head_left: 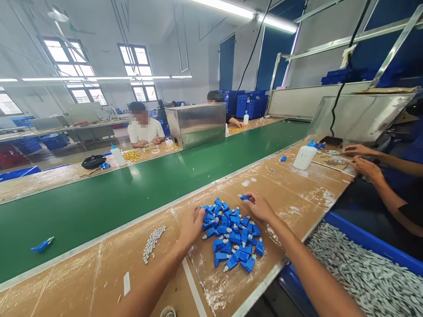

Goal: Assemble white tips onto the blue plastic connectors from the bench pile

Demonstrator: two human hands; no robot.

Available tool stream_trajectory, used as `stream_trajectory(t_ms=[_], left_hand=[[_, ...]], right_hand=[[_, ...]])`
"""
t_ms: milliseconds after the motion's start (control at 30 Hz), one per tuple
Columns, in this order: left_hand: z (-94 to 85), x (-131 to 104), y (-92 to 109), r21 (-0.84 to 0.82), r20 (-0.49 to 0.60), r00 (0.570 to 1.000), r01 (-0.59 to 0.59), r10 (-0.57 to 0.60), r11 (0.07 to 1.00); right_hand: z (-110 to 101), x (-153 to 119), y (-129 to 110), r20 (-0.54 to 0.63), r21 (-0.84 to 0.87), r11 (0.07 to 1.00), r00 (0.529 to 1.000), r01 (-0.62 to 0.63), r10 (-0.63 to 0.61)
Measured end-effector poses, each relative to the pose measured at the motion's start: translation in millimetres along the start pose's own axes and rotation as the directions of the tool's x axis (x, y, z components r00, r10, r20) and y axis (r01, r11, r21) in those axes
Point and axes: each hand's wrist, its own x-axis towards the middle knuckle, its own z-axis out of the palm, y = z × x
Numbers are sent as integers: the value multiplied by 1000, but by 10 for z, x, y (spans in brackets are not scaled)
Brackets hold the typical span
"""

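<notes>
A heap of small blue plastic parts with whitish tips (234,237) lies on the brown worktop in front of me. My left hand (191,226) is at the heap's left edge, fingers curled inward. Whatever its fingertips may hold is hidden. Over the heap's far right side, my right hand (259,207) pinches one blue plastic part (245,197) between thumb and fingers. To the left of my left hand is a small cluster of grey pieces (153,242).
A green conveyor belt (139,198) runs beyond the worktop, carrying one blue part (42,245) at left. A white bottle (304,156) stands to the right, near a co-worker's hands (363,160). A blue bin (350,235) of grey pieces sits below the right edge. Other people work across the belt.
</notes>
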Motion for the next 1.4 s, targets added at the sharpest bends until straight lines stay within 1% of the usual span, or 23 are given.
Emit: stream_trajectory(t_ms=[100, 200, 267, 333, 400, 467, 500, 533, 600, 633, 700, 767, 833, 867, 900, 933, 1000, 1033, 1067, 1133, 1167, 1300, 1400], left_hand=[[75, 224, 55, 62, 51, 998, -26, 23, 998], [191, 402, 161, 64, 118, 992, -46, 38, 997], [235, 423, 271, 42, 143, 989, -54, 47, 998], [205, 340, 412, 6, 140, 989, -53, 52, 999], [101, 146, 580, -38, 136, 989, -47, 52, 998], [-44, -150, 773, -94, 168, 984, -41, 57, 995], [-115, -325, 873, -133, 201, 977, -39, 66, 990], [-176, -510, 970, -192, 239, 968, -33, 79, 981], [-255, -869, 1130, -398, 298, 948, 16, 113, 917], [-274, -1027, 1181, -467, 290, 950, 34, 117, 884], [-288, -1277, 1206, -540, 204, 974, 30, 96, 841], [-312, -1439, 1147, -543, 87, 993, -14, 73, 839], [-385, -1550, 1042, -506, 20, 997, -57, 78, 861], [-447, -1600, 983, -484, 0, 997, -72, 83, 872], [-525, -1650, 921, -470, -22, 997, -81, 81, 879], [-617, -1704, 855, -465, -59, 996, -86, 67, 881], [-823, -1826, 699, -491, -175, 984, -71, -18, 868], [-923, -1895, 608, -526, -229, 969, -46, -89, 849], [-1012, -1968, 507, -566, -272, 947, -15, -169, 825], [-1132, -2122, 286, -634, -312, 897, 49, -313, 771], [-1157, -2199, 175, -658, -310, 878, 79, -365, 749], [-1078, -2451, -168, -688, -269, 841, 174, -470, 705], [-991, -2542, -260, -697, -286, 823, 172, -490, 696]], right_hand=[[8, -310, -80, -126, 166, 986, 991, -21, 43], [64, -658, -284, -173, 302, 953, 984, 6, 49], [86, -874, -452, -177, 360, 933, 983, 22, 45], [93, -1058, -637, -168, 390, 921, 985, 25, 45], [112, -1209, -846, -158, 397, 918, 986, 23, 43], [177, -1330, -1082, -179, 368, 928, 984, 53, 15], [234, -1383, -1205, -210, 332, 939, 977, 93, -22], [307, -1433, -1327, -246, 247, 955, 964, 161, -99], [489, -1527, -1554, -279, 100, 954, 929, 282, -245], [589, -1574, -1651, -285, 51, 942, 909, 332, -305], [776, -1665, -1806, -278, 56, 922, 893, 382, -353], [918, -1753, -1910, -211, 170, 917, 922, 361, -324], [1004, -1838, -1964, -35, 320, 909, 962, 267, -270], [1032, -1882, -1970, 83, 383, 902, 965, 200, -249], [1057, -1927, -1957, 209, 426, 896, 950, 125, -232], [1086, -1973, -1924, 331, 438, 897, 919, 53, -216], [1174, -2071, -1796, 504, 366, 930, 847, -33, -168], [1237, -2121, -1707, 533, 295, 955, 835, -29, -139], [1312, -2170, -1609, 528, 211, 978, 842, 0, -114], [1481, -2253, -1419, 460, 94, 994, 884, 51, -88], [1564, -2283, -1340, 446, 73, 996, 892, 51, -78], [1788, -2335, -1205, 485, 83, 996, 873, 16, -55], [1846, -2340, -1227, 475, 61, 998, 879, 25, -51]])
